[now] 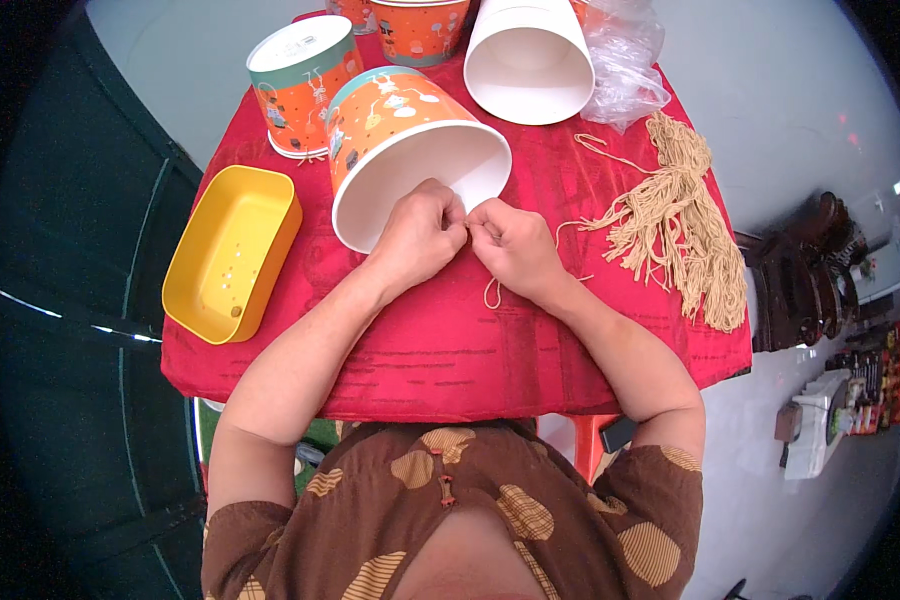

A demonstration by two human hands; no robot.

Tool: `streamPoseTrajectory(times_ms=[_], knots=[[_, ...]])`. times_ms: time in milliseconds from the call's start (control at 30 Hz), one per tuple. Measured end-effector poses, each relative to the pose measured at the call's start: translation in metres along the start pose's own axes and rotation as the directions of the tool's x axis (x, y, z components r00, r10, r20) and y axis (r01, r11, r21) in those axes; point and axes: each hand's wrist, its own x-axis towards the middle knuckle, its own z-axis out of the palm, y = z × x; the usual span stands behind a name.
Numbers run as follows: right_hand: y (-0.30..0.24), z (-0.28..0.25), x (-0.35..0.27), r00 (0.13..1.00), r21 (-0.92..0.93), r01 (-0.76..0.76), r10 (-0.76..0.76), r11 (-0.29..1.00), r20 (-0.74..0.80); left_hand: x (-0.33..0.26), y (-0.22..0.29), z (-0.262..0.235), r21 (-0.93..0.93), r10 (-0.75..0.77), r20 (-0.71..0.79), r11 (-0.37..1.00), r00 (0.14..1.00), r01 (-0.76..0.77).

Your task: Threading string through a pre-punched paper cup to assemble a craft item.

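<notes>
An orange paper bucket [395,122] with a green band and small printed figures lies on its side, its white mouth tilted toward me. In front of its lower rim, my left hand [420,228] and my right hand [518,248] meet with fingertips pinched together. Between them shows a tiny bit of tan string [492,293], and a loose end of it hangs below my right hand. How the string runs between the fingers is hidden. A thick bundle of tan string [682,215] lies to the right, with loose strands trailing toward my right hand.
A yellow tub [192,275] with small bits in it stands at the left. Behind are an upturned orange bucket [292,100], another orange bucket [420,35], a white bucket [530,65] on its side and a clear plastic bag [625,75]. A red cloth [450,360] covers the table.
</notes>
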Motion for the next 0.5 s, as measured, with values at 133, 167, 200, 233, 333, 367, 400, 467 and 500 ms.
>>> streamPoseTrajectory(times_ms=[133,167,200,233,333,367,400,467,500], knots=[[0.003,-0.007,0.006,0.991,0.119,-0.105,0.094,0.987,0.093,0.0,0.001,-0.001,-0.021,-0.007,0.037,1.0,0.999,0.008],[0.004,-0.007,0.007,0.987,0.133,-0.122,0.107,0.984,0.117,0.001,-0.001,0.0,-0.021,-0.007,0.038,1.0,0.999,0.008],[0.005,-0.007,0.008,0.987,0.134,-0.123,0.108,0.983,0.117,0.001,-0.005,0.0,-0.003,0.037,0.027,0.999,0.999,-0.037],[0.006,-0.007,0.009,0.984,0.14,-0.135,0.117,0.981,0.131,0.001,-0.007,0.001,0.015,0.082,0.017,0.996,0.996,-0.082],[0.008,-0.008,0.01,0.979,0.145,-0.154,0.131,0.977,0.153,0.001,-0.006,0.001,0.015,0.032,0.032,0.999,0.999,-0.033],[0.009,-0.008,0.01,0.978,0.144,-0.158,0.134,0.977,0.162,0.001,-0.006,0.001,0.014,0.033,0.033,0.999,0.999,-0.033],[0.01,-0.008,0.01,0.978,0.144,-0.158,0.135,0.977,0.161,0.001,-0.006,0.001,0.028,0.041,0.042,0.999,0.998,-0.042],[0.011,-0.009,0.011,0.974,0.179,-0.178,0.146,0.968,0.176,0.001,-0.007,0.001,0.042,0.05,0.051,0.998,0.997,-0.052],[0.009,-0.009,0.012,0.974,0.18,-0.178,0.146,0.968,0.176,0.001,-0.008,0.001,0.037,0.051,0.059,0.998,0.997,-0.053]])
